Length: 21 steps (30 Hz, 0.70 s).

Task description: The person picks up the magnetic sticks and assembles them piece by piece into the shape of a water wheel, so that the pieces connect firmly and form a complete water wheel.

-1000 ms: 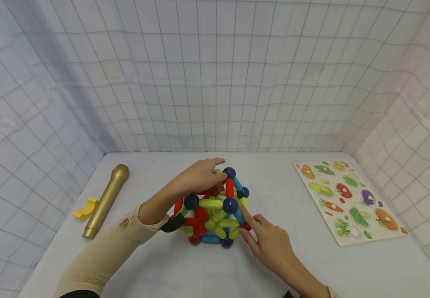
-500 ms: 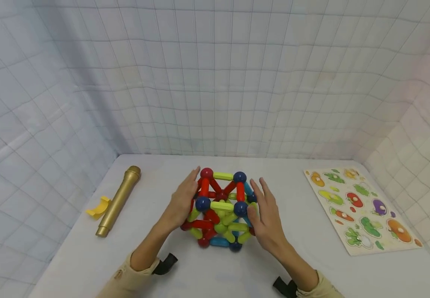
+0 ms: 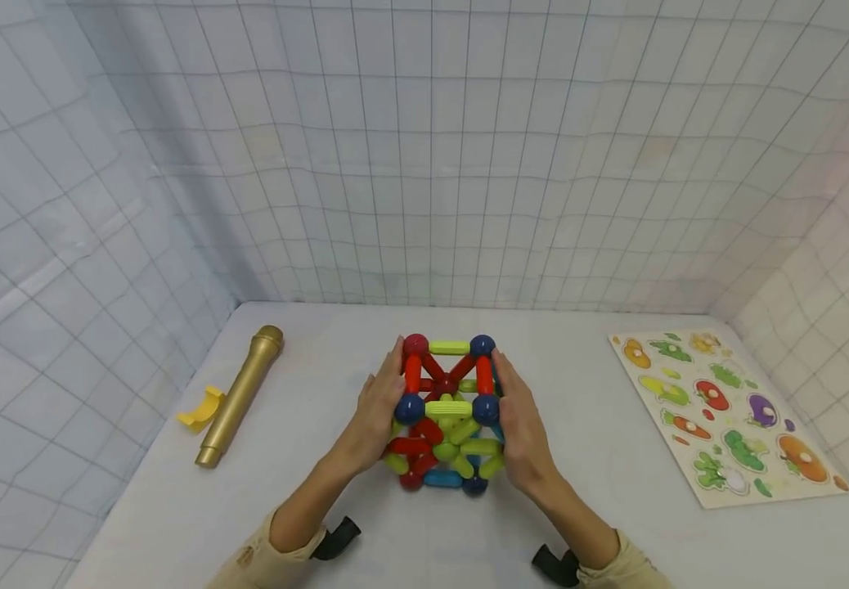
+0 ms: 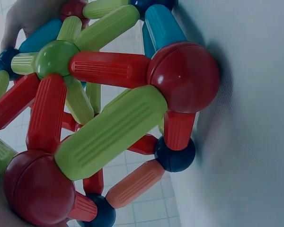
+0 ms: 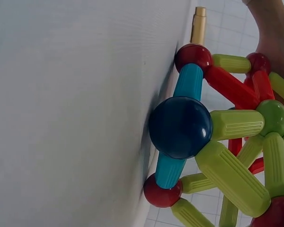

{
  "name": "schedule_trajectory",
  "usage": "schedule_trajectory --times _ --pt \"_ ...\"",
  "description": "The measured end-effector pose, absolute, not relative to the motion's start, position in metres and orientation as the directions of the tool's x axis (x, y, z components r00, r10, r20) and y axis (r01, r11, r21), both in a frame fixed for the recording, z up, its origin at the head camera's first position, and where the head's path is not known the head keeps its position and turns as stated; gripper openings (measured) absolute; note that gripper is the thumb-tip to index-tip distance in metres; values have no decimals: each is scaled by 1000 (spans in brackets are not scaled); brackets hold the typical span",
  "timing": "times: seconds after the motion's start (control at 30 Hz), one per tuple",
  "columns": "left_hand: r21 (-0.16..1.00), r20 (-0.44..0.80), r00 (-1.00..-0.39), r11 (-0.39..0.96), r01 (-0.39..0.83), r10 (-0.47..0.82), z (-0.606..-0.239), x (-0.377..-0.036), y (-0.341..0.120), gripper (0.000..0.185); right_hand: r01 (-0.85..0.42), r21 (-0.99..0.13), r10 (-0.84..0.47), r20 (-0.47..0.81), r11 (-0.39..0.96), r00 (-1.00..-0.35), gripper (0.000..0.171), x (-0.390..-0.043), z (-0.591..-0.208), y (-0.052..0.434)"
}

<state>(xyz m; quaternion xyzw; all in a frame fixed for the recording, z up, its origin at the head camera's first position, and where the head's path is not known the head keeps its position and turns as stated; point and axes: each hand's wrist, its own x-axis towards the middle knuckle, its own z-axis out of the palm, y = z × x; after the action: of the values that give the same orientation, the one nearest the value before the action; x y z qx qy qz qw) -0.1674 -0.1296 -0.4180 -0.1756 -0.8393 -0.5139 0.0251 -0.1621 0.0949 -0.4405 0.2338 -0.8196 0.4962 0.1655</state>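
A magnetic rod-and-ball model stands on the white table, built of red, light green and blue rods joined by dark blue, red and green balls. My left hand lies along its left side, fingers straight and pointing away. Against the opposite side rests my right hand, also with straight fingers. In the left wrist view a red ball sits low at the table surface. The right wrist view has a dark blue ball close up, with part of the left hand beyond the model.
To the left lies a gold toy microphone, beside a small curved yellow piece. A vegetable puzzle board lies on the right of the table. Grid-patterned cloth walls enclose the back and sides.
My left hand has come from over the model's top down to its left side. The right hand has flattened along the right side. The model has turned slightly and now faces me squarely.
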Motion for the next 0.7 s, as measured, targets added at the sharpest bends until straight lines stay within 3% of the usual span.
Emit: schedule_trajectory --times 0.4,0.7 --pt "859 192 -938 413 303 288 -417 -159 -126 65 -540 -732 -250 479 416 -841 55 -157 -442 101" --pt "875 120 -958 429 226 260 -442 -140 -124 66 -449 -787 -239 380 423 -893 54 -134 -464 100"
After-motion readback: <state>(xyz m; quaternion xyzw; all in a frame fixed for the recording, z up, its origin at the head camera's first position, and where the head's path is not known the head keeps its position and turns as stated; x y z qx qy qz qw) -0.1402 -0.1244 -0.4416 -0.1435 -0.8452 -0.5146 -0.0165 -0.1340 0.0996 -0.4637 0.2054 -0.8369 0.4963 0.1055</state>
